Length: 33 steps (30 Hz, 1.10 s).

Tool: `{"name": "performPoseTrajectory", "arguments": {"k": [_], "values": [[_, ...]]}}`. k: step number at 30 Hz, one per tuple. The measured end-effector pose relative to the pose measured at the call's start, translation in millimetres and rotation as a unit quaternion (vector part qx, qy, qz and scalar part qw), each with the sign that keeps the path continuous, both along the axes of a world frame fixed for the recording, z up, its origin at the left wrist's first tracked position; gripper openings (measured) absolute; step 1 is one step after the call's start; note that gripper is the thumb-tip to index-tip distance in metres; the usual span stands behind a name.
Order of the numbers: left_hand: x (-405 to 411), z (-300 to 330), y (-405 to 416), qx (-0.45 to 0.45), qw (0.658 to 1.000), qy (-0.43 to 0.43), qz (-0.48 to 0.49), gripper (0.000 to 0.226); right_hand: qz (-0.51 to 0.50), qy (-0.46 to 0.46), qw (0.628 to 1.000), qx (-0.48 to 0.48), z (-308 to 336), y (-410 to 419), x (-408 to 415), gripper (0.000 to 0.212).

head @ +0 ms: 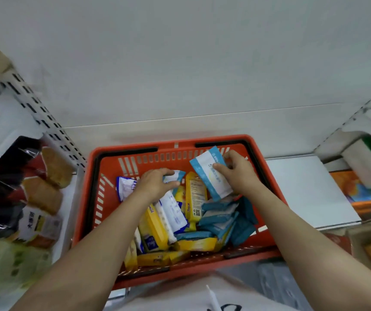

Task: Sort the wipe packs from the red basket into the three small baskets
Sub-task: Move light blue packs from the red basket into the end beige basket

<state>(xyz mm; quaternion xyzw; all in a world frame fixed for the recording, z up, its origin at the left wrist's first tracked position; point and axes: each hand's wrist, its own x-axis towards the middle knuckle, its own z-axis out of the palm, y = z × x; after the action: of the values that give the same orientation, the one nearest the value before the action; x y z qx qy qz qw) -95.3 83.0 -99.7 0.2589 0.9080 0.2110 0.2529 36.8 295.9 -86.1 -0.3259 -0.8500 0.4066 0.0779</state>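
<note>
Packaged goods (43, 194) crowd the shelf at left; the red basket (276, 187) at centre frame holds yellow, white and teal wipe packs; the right hand (239, 170) grasps a blue-edged white pack (211, 176); the left hand (157, 182) pinches another pack (176, 175).

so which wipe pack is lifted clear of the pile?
The light-blue-and-white pack in the right hand, held up over the red basket. The left hand only grips one low among the others.
</note>
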Motion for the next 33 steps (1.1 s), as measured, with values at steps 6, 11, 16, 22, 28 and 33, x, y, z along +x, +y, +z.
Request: {"name": "performPoseTrajectory", "arguments": {"k": [6,11,16,22,28,33], "values": [[1,4,-7,0.129,0.990,0.035,0.052,0.027,-0.092,0.072,0.987,-0.113,12,-17,13,0.016],[5,29,-14,0.263,0.955,0.043,0.128,0.012,-0.130,0.112,0.951,-0.259,23,-33,17,0.025],[6,61,-15,0.401,0.884,-0.008,0.240,0.024,-0.101,0.141,0.910,-0.377,34,-60,18,0.024],[27,69,-8,0.533,0.752,-0.277,0.274,0.030,-0.083,0.172,0.885,-0.424,48,-89,33,0.019],[68,69,4,0.444,0.825,-0.286,0.201,0.015,-0.135,0.210,0.913,-0.323,60,-88,85,0.020],[129,82,37,0.444,0.844,-0.244,0.175,0.021,-0.241,0.220,0.928,-0.181,72,-66,168,0.026]]}}
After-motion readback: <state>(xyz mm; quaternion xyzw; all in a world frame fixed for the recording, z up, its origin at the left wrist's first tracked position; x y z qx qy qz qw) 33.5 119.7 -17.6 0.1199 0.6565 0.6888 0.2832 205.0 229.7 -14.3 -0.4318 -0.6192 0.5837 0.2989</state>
